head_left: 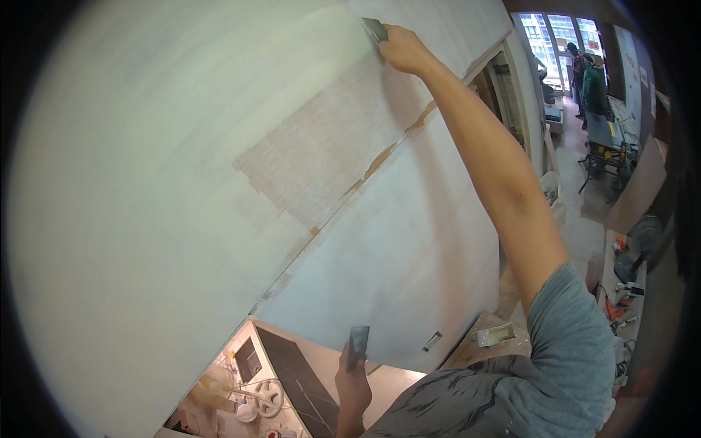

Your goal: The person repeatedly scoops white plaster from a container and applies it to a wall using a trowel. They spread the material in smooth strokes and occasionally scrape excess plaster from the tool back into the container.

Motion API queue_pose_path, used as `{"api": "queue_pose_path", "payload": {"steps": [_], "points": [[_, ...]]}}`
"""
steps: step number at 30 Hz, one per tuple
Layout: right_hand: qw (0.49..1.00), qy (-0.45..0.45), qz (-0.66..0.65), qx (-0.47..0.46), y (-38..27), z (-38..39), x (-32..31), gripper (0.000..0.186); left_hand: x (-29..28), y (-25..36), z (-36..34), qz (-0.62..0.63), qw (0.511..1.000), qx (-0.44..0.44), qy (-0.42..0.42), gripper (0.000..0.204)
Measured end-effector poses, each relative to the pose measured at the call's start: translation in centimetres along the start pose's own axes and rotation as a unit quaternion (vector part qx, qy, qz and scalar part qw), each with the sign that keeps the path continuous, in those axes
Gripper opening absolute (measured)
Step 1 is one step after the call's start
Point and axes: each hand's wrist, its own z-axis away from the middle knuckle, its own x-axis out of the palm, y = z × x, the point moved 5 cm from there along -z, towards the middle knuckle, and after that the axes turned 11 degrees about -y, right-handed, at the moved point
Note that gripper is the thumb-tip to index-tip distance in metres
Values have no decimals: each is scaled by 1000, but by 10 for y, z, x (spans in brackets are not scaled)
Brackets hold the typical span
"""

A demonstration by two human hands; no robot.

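My right hand (403, 51) is raised high on an outstretched arm, its fingers closed on a dark flat-bladed putty knife (375, 30). The blade lies at the pale coated ceiling surface (146, 182), beside a brownish, thinly covered patch (314, 146). Low in the middle, my left hand (353, 383) grips a second scraper (358, 343), its dark rectangular blade pointing up. A seam (343, 193) with brown bare spots runs diagonally between the ceiling and the whitish wall panel (409, 248). Whether the right blade carries any filler, I cannot tell.
A small rectangular cutout (432, 341) sits low in the wall panel. Below it rests a whitish tray (494, 336) on a board. A white fan (266, 398) stands at the lower left. Tools cover a bench (621, 292) at right; people (593, 84) stand near far windows.
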Motion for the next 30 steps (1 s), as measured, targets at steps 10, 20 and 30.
{"api": "queue_pose_path", "payload": {"steps": [10, 20, 30], "points": [[1000, 17, -13, -7, -34, 6, 35, 54, -13, -8, 11, 17, 999, -48, 6, 50], [995, 12, -19, -96, -200, 103, 90, 45, -33, -4, 2, 116, 992, 23, 34, 58], [971, -76, -1, -227, -336, 193, 152, 54, -63, 36, -24, 516, 850, 28, 104, 37]]}}
